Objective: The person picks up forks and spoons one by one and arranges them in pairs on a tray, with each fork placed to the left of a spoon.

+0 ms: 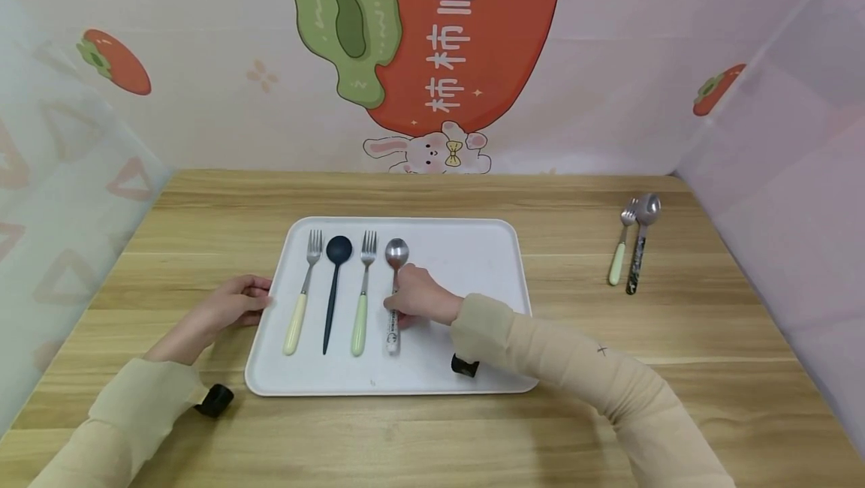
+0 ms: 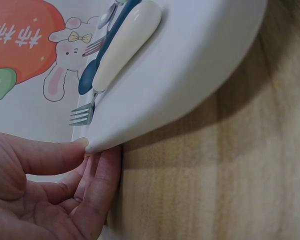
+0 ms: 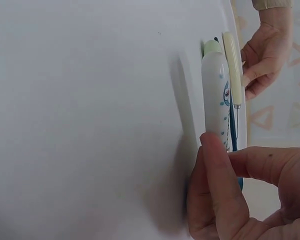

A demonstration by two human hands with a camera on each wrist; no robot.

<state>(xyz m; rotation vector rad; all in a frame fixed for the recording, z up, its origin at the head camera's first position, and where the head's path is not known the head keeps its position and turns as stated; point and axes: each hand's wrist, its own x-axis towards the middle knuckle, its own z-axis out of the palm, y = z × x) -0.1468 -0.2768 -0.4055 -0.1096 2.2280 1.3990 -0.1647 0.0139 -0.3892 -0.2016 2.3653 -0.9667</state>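
Observation:
My right hand pinches a spoon with a white printed handle between thumb and fingers, over the white tray. To its left on the tray lie, side by side, a fork with a pale green handle, a dark blue-black spoon and a fork with a cream handle. At the tray's left edge, my left hand grips the rim; in the left wrist view its thumb lies on top and its fingers curl underneath.
On the wooden table right of the tray lie a fork with a pale green handle and a spoon with a dark speckled handle, side by side. Printed wall sheets enclose the table's back and sides.

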